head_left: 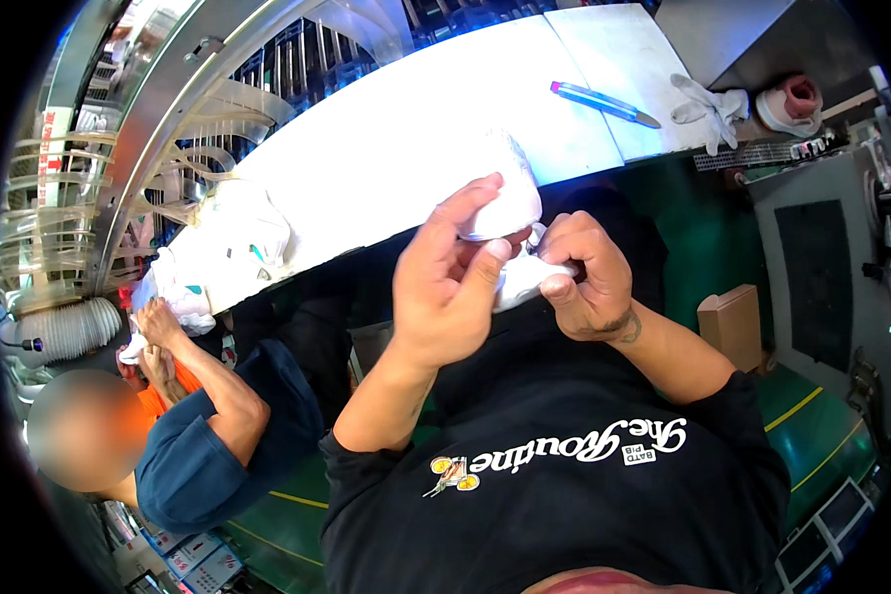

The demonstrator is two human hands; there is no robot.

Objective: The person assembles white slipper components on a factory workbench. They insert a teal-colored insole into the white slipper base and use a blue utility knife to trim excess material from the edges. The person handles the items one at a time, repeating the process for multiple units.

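Observation:
In front of my chest, my left hand [447,282] grips a smooth, white, rounded piece [506,206], fingers on its left side and thumb across its lower end. Its upper part is washed out against the bright white table, so I cannot make out its exact kind. Just below it hangs crumpled white soft material [525,277]; whether the two are joined is hidden by my fingers. The fingers of my right hand [586,272] are curled and pinch this material at its right end. Both hands are close together at the table's near edge.
The long white table [406,129] carries a blue pen-like tool [604,103] and a white glove [708,109]. Beyond the glove is a white round thing with a pinkish inside [792,104]. At left, a co-worker [213,436] handles white pieces. A cardboard box [731,327] stands at right.

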